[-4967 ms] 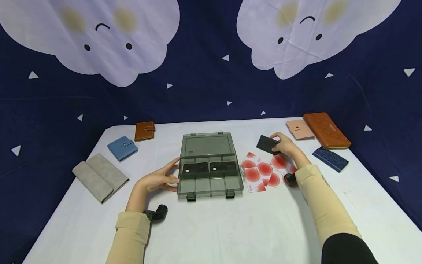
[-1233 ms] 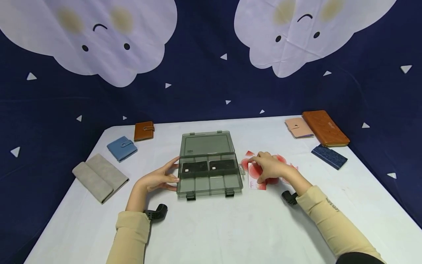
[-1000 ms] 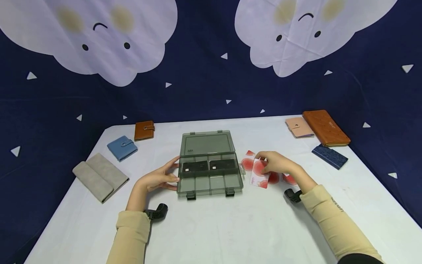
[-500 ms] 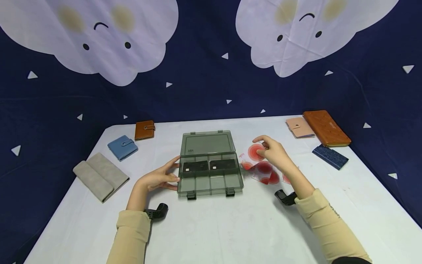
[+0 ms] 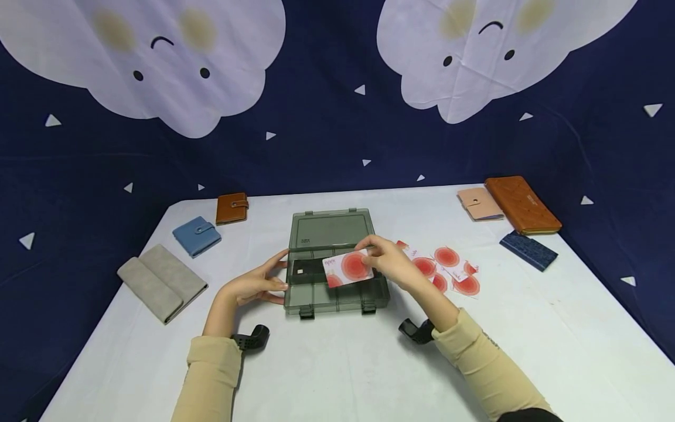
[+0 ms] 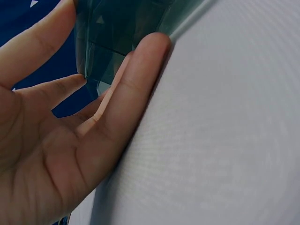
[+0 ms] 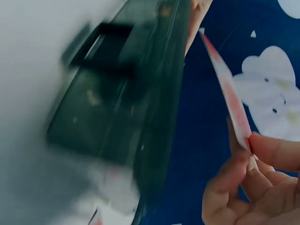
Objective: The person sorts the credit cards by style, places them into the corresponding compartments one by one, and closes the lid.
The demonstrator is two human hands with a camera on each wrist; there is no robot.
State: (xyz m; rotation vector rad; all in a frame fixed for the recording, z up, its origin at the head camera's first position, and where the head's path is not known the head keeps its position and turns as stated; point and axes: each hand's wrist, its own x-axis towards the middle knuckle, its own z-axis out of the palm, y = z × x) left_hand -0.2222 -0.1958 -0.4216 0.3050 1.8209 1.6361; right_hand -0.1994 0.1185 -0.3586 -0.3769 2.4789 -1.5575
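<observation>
My right hand (image 5: 387, 262) pinches a white card with red circles (image 5: 348, 268) between thumb and fingers, tilted over the right part of the green see-through compartment box (image 5: 337, 306). The right wrist view shows this card edge-on above the box. The box lies with its lid (image 5: 332, 228) folded back. A black card (image 5: 309, 271) shows in its left rear compartment; the rear compartment beside it is covered by the held card. With fairly straight fingers, my left hand (image 5: 257, 286) touches the box's left wall, as the left wrist view also shows.
Several red-circle cards (image 5: 447, 257) lie spread right of the box. At the left are a grey wallet (image 5: 160, 284), a blue wallet (image 5: 197, 236) and a brown wallet (image 5: 231, 209). At the right are a pink wallet (image 5: 480, 205), a large brown wallet (image 5: 522, 205) and a dark blue wallet (image 5: 528, 251).
My right hand had a black card at the right earlier, then picked a red-circle card from the spread and carried it left over the box. The left hand has stayed at the box.
</observation>
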